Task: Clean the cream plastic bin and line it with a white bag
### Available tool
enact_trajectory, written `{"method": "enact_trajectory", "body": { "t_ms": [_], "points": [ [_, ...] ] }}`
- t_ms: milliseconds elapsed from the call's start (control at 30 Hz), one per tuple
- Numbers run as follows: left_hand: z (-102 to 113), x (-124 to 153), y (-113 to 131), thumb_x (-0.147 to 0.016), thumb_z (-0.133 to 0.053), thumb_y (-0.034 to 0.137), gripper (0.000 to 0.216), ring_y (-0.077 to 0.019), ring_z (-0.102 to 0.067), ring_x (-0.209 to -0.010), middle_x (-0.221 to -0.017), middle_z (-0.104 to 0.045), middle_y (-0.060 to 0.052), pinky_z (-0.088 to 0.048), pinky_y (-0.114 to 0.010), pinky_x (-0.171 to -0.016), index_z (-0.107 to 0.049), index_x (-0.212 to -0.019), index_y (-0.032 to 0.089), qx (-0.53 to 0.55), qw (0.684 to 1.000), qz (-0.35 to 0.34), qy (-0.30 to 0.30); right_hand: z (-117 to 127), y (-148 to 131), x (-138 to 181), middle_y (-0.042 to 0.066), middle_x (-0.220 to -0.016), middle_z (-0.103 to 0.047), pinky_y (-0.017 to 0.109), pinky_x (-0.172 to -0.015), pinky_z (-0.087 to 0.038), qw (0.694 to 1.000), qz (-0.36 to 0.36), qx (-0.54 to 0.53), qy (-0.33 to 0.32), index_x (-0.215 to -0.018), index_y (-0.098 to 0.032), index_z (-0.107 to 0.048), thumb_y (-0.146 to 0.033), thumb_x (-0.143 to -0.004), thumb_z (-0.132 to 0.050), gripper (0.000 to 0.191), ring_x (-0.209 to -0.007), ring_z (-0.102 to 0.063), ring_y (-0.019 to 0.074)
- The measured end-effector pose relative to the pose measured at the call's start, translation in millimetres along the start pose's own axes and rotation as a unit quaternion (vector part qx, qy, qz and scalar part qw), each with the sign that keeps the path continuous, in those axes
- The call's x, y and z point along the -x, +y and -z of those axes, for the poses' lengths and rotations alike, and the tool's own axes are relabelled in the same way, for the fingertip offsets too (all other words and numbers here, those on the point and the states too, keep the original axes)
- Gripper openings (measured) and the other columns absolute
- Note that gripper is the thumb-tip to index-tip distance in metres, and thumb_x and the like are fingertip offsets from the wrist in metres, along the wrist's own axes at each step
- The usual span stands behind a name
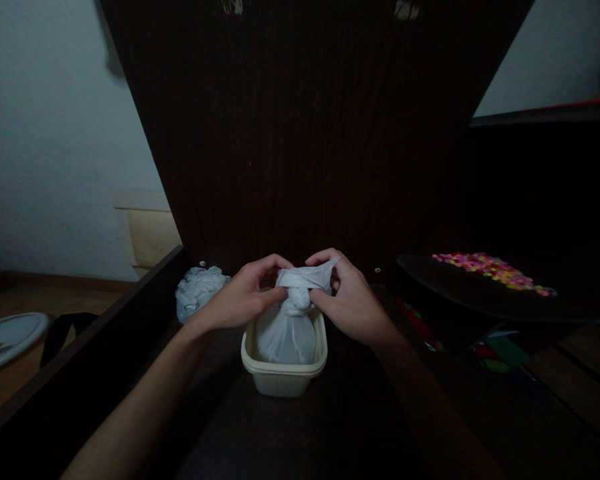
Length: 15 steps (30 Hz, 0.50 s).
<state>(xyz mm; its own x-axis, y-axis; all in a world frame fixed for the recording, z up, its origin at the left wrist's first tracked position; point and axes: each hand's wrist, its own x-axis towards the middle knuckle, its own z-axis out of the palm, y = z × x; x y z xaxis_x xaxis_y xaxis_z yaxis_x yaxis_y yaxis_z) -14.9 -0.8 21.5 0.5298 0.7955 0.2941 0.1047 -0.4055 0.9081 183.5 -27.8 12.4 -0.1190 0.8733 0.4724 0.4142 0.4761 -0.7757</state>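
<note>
A white plastic bag (286, 339) sits inside a cream plastic tub (283, 383), its neck twisted into a knot above the rim. My left hand (253, 291) pinches the left side of the bag's gathered top between thumb and fingers. On the other side, my right hand (346, 297) grips the top too, and a loose corner of plastic pokes up by its fingers. Both thumbs press close to the knot. What the bag contains is hidden.
A crumpled pale plastic bag (200, 291) lies left of the tub. Behind rises a dark wooden panel (300, 133), with a low side board (90, 340) at left. Colourful small pieces (495, 272) lie on a dark shelf (430, 283) at right. A white stool-like top (13, 337) stands far left.
</note>
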Motion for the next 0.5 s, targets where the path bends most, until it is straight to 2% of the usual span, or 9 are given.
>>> {"method": "enact_trajectory", "body": {
  "t_ms": [100, 200, 300, 500],
  "points": [
    [-0.8, 0.2, 1.9, -0.079, -0.071, 0.016, 0.028, -0.0169, -0.063, -0.087, -0.095, -0.066, -0.003, -0.05, -0.028, -0.076, -0.059, -0.104, 0.016, 0.026, 1.0, -0.002, 0.0, 5.7, 5.8, -1.2, 0.003, -0.095, -0.065, 0.031, -0.073, -0.048, 0.999, -0.026, 0.019, -0.033, -0.102, -0.02, -0.061, -0.014, -0.075, -0.06, 0.028, -0.083, -0.061, 0.0179],
    [-1.4, 0.4, 2.6, -0.08, -0.072, 0.017, 0.031, -0.0169, -0.063, -0.089, -0.096, -0.065, -0.004, -0.051, -0.028, -0.076, -0.058, -0.107, 0.016, 0.061, 0.998, -0.003, -0.027, 6.7, 9.7, -3.4, 0.002, -0.096, -0.065, 0.03, -0.074, -0.049, 0.997, -0.023, -0.058, -0.053, -0.104, -0.02, -0.059, -0.015, -0.076, -0.059, 0.028, -0.088, -0.062, 0.0182],
    [-1.0, 0.5, 2.4, -0.08, -0.074, 0.016, 0.034, -0.0162, -0.063, -0.086, -0.095, -0.064, -0.003, -0.051, -0.027, -0.074, -0.057, -0.109, 0.017, 0.096, 0.994, -0.005, -0.045, 5.6, 8.8, -5.8, 0.0, -0.092, -0.063, 0.029, -0.071, -0.048, 0.99, -0.03, -0.125, -0.063, -0.104, -0.021, -0.055, -0.016, -0.073, -0.061, 0.032, -0.084, -0.061, 0.0169],
    [-0.5, -0.7, 0.3, -0.078, -0.075, 0.015, 0.035, -0.0162, -0.063, -0.088, -0.096, -0.064, -0.003, -0.051, -0.028, -0.078, -0.057, -0.108, 0.016, 0.077, 0.997, -0.022, -0.006, 8.6, 2.1, -7.9, 0.0, -0.087, -0.063, 0.031, -0.074, -0.049, 0.974, -0.045, -0.208, -0.079, -0.094, -0.022, -0.05, -0.017, -0.069, -0.065, 0.03, -0.085, -0.064, 0.0185]
  ]
}}
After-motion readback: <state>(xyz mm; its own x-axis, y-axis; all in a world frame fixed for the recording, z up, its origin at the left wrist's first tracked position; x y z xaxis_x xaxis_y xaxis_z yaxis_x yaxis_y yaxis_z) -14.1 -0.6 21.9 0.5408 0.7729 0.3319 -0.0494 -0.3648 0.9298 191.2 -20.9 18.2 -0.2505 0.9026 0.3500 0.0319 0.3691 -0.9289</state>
